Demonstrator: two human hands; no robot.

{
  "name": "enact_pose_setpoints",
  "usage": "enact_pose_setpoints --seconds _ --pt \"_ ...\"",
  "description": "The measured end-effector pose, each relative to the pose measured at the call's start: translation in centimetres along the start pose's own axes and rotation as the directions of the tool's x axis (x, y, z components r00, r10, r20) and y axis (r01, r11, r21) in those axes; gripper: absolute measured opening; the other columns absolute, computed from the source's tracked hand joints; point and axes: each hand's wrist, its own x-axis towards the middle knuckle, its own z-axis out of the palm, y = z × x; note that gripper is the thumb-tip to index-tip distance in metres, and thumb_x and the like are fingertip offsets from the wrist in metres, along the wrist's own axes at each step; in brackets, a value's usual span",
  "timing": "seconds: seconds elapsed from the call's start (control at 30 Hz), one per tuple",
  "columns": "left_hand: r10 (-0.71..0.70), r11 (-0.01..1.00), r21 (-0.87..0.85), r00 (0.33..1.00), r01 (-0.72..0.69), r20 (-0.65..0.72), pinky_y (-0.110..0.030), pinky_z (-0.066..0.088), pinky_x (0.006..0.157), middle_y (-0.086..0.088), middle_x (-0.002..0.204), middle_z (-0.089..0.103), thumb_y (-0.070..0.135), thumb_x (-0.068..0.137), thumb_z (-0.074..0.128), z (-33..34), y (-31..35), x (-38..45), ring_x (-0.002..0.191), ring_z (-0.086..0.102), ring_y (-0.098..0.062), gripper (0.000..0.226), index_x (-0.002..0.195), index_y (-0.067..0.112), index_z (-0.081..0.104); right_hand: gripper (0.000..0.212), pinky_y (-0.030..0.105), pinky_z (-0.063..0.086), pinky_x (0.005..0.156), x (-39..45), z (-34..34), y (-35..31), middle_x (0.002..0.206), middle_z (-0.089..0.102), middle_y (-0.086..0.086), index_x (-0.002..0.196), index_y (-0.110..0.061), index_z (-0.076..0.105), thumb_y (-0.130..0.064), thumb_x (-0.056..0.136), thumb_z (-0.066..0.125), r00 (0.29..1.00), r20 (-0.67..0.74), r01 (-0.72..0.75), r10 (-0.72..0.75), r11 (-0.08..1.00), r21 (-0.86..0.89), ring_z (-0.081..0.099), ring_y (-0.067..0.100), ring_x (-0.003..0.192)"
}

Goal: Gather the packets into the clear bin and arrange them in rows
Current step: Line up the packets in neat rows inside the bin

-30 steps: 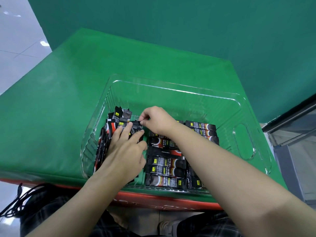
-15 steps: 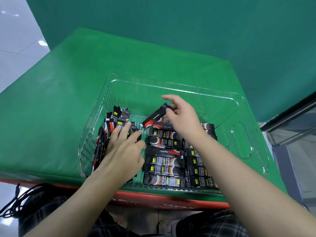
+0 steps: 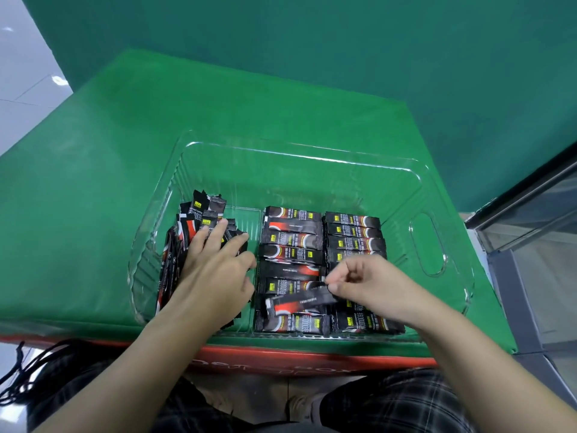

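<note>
Pinching a packet (image 3: 301, 302) by its end, the right hand (image 3: 368, 287) is held low over the middle row (image 3: 292, 245) in the bin (image 3: 437, 195) — the packet lies just left of it. The loose pile (image 3: 187, 235) is pressed by the flat, relaxed left hand (image 3: 218, 273).

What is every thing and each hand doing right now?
Clear bin: upright, partly filled.
Loose pile: jumbled at the bin's left side.
Two rows: packets lying flat, side by side.
Tilted packet: pinched, askew over the middle row.
Left hand: flat on the loose pile.
Right hand: pinching the tilted packet.
</note>
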Motion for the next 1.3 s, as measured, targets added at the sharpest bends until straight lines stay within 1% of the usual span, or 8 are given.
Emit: enact_pose_setpoints --seconds 0.23,0.53,0.6,0.67,0.73,0.83,0.97,1.3 --pt "-0.010 1.000 0.020 1.000 0.009 0.028 -0.042 -0.009 0.114 0.003 0.155 0.028 0.031 0.091 0.045 0.0 0.1 0.0 0.147 0.003 -0.026 0.036 0.124 0.032 0.059 0.020 0.021 0.049 0.070 -0.8 0.8 0.0 0.068 0.067 -0.013 0.071 -0.024 0.065 -0.008 0.082 0.070 0.995 0.098 -0.025 0.026 1.000 -0.009 0.059 0.000 0.067" --pt "-0.014 1.000 -0.004 1.000 0.014 0.019 -0.043 -0.008 0.114 0.001 0.154 0.031 0.029 0.091 0.047 0.1 0.1 0.1 0.147 0.004 -0.028 0.035 0.122 0.030 0.061 0.008 0.013 0.032 0.044 -0.5 1.1 -1.5 0.051 0.055 -0.016 0.076 -0.026 0.066 -0.028 0.082 0.071 0.990 0.137 0.090 -0.039 0.913 -0.397 0.046 0.000 0.045" --pt "-0.014 1.000 0.002 1.000 0.014 0.013 -0.043 -0.010 0.113 0.001 0.155 0.030 0.029 0.091 0.047 0.1 0.1 0.1 0.147 0.004 -0.027 0.034 0.122 0.031 0.061 0.007 0.012 0.036 0.049 0.2 1.0 -2.1 0.068 0.061 -0.015 0.078 -0.026 0.066 -0.027 0.084 0.070 0.989 0.123 0.130 -0.084 0.894 -0.428 0.050 -0.002 0.052" --pt "-0.009 1.000 0.006 1.000 0.009 0.005 -0.042 -0.011 0.112 0.001 0.154 0.032 0.029 0.090 0.048 0.2 0.0 0.1 0.147 0.005 -0.028 0.034 0.121 0.031 0.062 0.003 0.022 0.047 0.070 1.3 1.3 -2.4 0.089 0.065 -0.010 0.086 -0.025 0.067 -0.027 0.085 0.068 0.987 0.102 0.160 -0.126 0.853 -0.497 0.056 0.003 0.074" --pt "0.002 1.000 0.015 1.000 -0.002 -0.006 -0.041 -0.011 0.111 0.000 0.151 0.036 0.028 0.089 0.051 0.3 -0.1 0.0 0.146 0.009 -0.029 0.031 0.117 0.030 0.064 0.013 0.028 0.047 0.081 2.2 2.0 -2.5 0.093 0.061 -0.007 0.096 -0.023 0.067 -0.028 0.084 0.068 0.981 0.096 0.191 -0.166 0.814 -0.548 0.056 0.011 0.088" --pt "0.011 1.000 0.016 1.000 -0.011 -0.016 -0.041 -0.010 0.109 -0.003 0.146 0.045 0.026 0.085 0.056 0.1 -0.1 -0.2 0.145 0.018 -0.032 0.027 0.109 0.029 0.069 0.024 0.030 0.046 0.082 2.7 3.2 -2.5 0.091 0.052 -0.007 0.106 -0.021 0.063 -0.030 0.085 0.068 0.966 0.127 0.257 -0.227 0.760 -0.597 0.053 0.013 0.094" --pt "0.009 1.000 0.030 1.000 -0.008 -0.012 -0.039 -0.017 0.107 0.001 0.154 0.031 0.029 0.090 0.047 0.3 0.0 0.0 0.147 0.005 -0.028 0.033 0.121 0.031 0.061 0.027 0.032 0.045 0.086 2.7 3.8 -2.2 0.102 0.056 -0.003 0.112 -0.021 0.060 -0.033 0.087 0.064 0.958 0.123 0.275 -0.259 0.710 -0.648 0.050 0.015 0.104" --pt "0.016 0.999 0.035 1.000 -0.015 -0.020 -0.039 -0.014 0.108 0.000 0.152 0.036 0.028 0.088 0.050 0.3 0.1 0.0 0.146 0.010 -0.029 0.032 0.116 0.031 0.064 0.026 0.032 0.046 0.084 2.7 3.8 -2.4 0.101 0.056 -0.004 0.110 -0.021 0.061 -0.033 0.087 0.064 0.962 0.129 0.268 -0.242 0.729 -0.630 0.052 0.014 0.100"
